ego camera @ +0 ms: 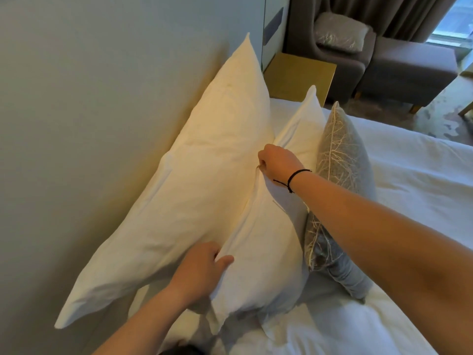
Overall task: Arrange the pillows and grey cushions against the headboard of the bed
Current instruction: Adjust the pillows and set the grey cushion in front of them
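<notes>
Two large white pillows (204, 160) lean upright against the pale headboard (89, 98). In front of them stands a smaller white pillow (261, 252). My left hand (202, 270) grips its near edge and my right hand (276, 160) pinches its top corner. Another white pillow (302, 124) stands farther along behind my right hand. A grey cushion (340, 155) with a pale branch pattern leans on the pillows' right side. A second grey cushion (345, 272) lies lower, partly under my right forearm.
The white bed sheet (409, 175) spreads to the right. A wooden bedside table (299, 75) stands past the bed's end. Beyond it is a grey armchair (332, 55) with a wrapped cushion (340, 32), a grey footstool (409, 73) and curtains.
</notes>
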The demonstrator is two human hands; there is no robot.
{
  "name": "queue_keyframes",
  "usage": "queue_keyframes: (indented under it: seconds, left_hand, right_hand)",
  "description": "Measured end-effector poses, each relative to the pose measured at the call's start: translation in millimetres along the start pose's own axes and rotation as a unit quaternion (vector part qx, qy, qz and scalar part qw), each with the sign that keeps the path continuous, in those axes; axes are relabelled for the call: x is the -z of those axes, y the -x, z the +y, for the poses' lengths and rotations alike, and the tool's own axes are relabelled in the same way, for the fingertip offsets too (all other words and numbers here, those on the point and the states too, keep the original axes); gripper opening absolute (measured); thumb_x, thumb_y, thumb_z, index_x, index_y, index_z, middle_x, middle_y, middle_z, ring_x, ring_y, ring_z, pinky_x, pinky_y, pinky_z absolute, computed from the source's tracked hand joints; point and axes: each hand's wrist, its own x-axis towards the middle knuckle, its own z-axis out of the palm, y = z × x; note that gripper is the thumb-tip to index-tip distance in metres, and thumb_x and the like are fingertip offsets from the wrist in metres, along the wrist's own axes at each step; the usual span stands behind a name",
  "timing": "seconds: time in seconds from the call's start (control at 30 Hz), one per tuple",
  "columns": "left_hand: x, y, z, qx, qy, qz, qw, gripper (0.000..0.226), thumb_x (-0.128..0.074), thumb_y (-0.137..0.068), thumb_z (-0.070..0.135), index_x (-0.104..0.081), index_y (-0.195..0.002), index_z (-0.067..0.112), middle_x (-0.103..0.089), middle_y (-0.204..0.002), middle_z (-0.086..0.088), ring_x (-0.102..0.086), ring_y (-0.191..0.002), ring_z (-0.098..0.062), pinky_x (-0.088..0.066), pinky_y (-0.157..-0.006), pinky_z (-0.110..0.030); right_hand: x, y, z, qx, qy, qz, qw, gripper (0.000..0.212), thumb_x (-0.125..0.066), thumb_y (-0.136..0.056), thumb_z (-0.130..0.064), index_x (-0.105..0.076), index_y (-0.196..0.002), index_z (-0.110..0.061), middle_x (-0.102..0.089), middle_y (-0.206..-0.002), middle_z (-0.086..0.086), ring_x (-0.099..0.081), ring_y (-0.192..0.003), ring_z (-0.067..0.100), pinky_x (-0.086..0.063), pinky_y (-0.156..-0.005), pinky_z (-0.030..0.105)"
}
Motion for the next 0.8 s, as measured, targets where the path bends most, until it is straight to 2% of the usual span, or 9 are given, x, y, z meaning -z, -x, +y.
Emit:
queue_keyframes:
  seconds: [0.2, 0.33, 0.4, 0.47, 0.5, 0.57, 0.63, 0.7, 0.8]
  left_hand:
    - [9.2, 16.8, -13.2, 0.028, -0.054, 0.025, 0.998, 0.04, -0.052, -0.097, 0.044, -0.038, -0.067, 0.02, -0.046, -0.061, 0.001, -0.046, -0.06, -0.02, -0.032, -0.056, -0.037]
    - [12.4, 6.2, -7.3, 0.019, -0.197, -0.022, 0.98, 0.037, -0.048, -0.096, 0.05, -0.038, -0.07, 0.026, -0.052, -0.071, 0.003, -0.059, -0.078, -0.025, -0.033, -0.06, -0.035]
    - [19.6, -5.8, 2.1, 0.002, -0.237, -0.037, 0.971, 0.032, -0.047, -0.094, 0.052, -0.042, -0.074, 0.027, -0.054, -0.075, 0.004, -0.061, -0.079, -0.024, -0.036, -0.06, -0.034]
    - [29.0, -25.8, 20.5, -0.029, -0.239, -0.046, 0.97, 0.026, -0.045, -0.095, 0.052, -0.05, -0.084, 0.029, -0.059, -0.082, 0.006, -0.061, -0.075, -0.018, -0.045, -0.061, -0.033]
    - [34.2, -39.4, 32.4, -0.04, -0.228, -0.048, 0.972, 0.022, -0.045, -0.096, 0.05, -0.054, -0.093, 0.031, -0.062, -0.087, 0.007, -0.06, -0.074, -0.015, -0.051, -0.064, -0.033]
    - [43.1, -74.7, 58.5, -0.055, -0.186, -0.041, 0.98, 0.025, -0.048, -0.097, 0.046, -0.058, -0.112, 0.029, -0.068, -0.102, 0.006, -0.063, -0.082, -0.015, -0.056, -0.075, -0.034]
    - [49.3, -118.8, 86.9, -0.075, -0.143, -0.03, 0.986, 0.033, -0.049, -0.097, 0.041, -0.059, -0.122, 0.021, -0.068, -0.116, -0.002, -0.064, -0.1, -0.023, -0.053, -0.086, -0.037]
    - [51.3, -165.4, 116.9, -0.087, -0.109, -0.031, 0.99, 0.039, -0.051, -0.097, 0.036, -0.057, -0.128, 0.014, -0.065, -0.126, -0.009, -0.058, -0.115, -0.028, -0.046, -0.093, -0.035]
    - [46.5, -231.5, 158.9, -0.079, -0.055, -0.044, 0.994, 0.05, -0.051, -0.097, 0.033, -0.048, -0.139, 0.006, -0.054, -0.141, -0.014, -0.05, -0.128, -0.031, -0.039, -0.102, -0.035]
  right_hand:
    - [-40.7, 3.4, -24.7, -0.046, -0.023, 0.028, 0.998, 0.019, -0.046, -0.094, -0.004, -0.045, -0.077, -0.011, -0.04, -0.085, 0.007, -0.048, -0.07, 0.03, -0.041, -0.063, 0.036]
    - [-58.9, 9.9, -22.4, -0.086, -0.039, 0.042, 0.995, 0.015, -0.048, -0.091, 0.001, -0.061, -0.09, -0.007, -0.05, -0.096, 0.009, -0.055, -0.069, 0.03, -0.049, -0.063, 0.037]
    - [-61.1, 12.1, -15.6, -0.086, -0.087, 0.025, 0.992, 0.021, -0.05, -0.092, -0.003, -0.063, -0.106, -0.013, -0.052, -0.121, 0.006, -0.062, -0.087, 0.028, -0.053, -0.075, 0.039]
    - [-58.2, 16.1, -7.4, -0.073, -0.132, 0.008, 0.989, 0.034, -0.056, -0.092, -0.014, -0.056, -0.126, -0.022, -0.035, -0.15, -0.001, -0.06, -0.109, 0.024, -0.051, -0.09, 0.039]
    - [-55.4, 18.8, -1.1, -0.063, -0.124, 0.01, 0.99, 0.041, -0.059, -0.092, -0.022, -0.051, -0.132, -0.027, -0.027, -0.157, -0.003, -0.054, -0.119, 0.022, -0.046, -0.099, 0.04]
    - [-44.8, 26.2, 16.7, -0.07, -0.078, 0.033, 0.994, 0.048, -0.058, -0.091, -0.036, -0.045, -0.136, -0.033, -0.022, -0.159, -0.003, -0.032, -0.14, 0.02, -0.026, -0.114, 0.045]
    - [-29.3, 37.0, 43.6, -0.112, -0.025, 0.065, 0.991, 0.047, -0.053, -0.09, -0.048, -0.046, -0.135, -0.036, -0.024, -0.158, -0.003, -0.017, -0.146, 0.022, -0.016, -0.115, 0.053]
    - [-17.3, 54.9, 77.8, -0.185, -0.02, 0.081, 0.979, 0.051, -0.052, -0.088, -0.054, -0.044, -0.136, -0.037, -0.026, -0.157, -0.002, -0.016, -0.146, 0.027, -0.014, -0.113, 0.059]
    - [-15.6, 90.6, 116.4, -0.325, -0.18, 0.069, 0.926, 0.078, -0.061, -0.08, -0.062, -0.026, -0.146, -0.041, -0.013, -0.161, -0.003, -0.015, -0.146, 0.033, -0.023, -0.112, 0.063]
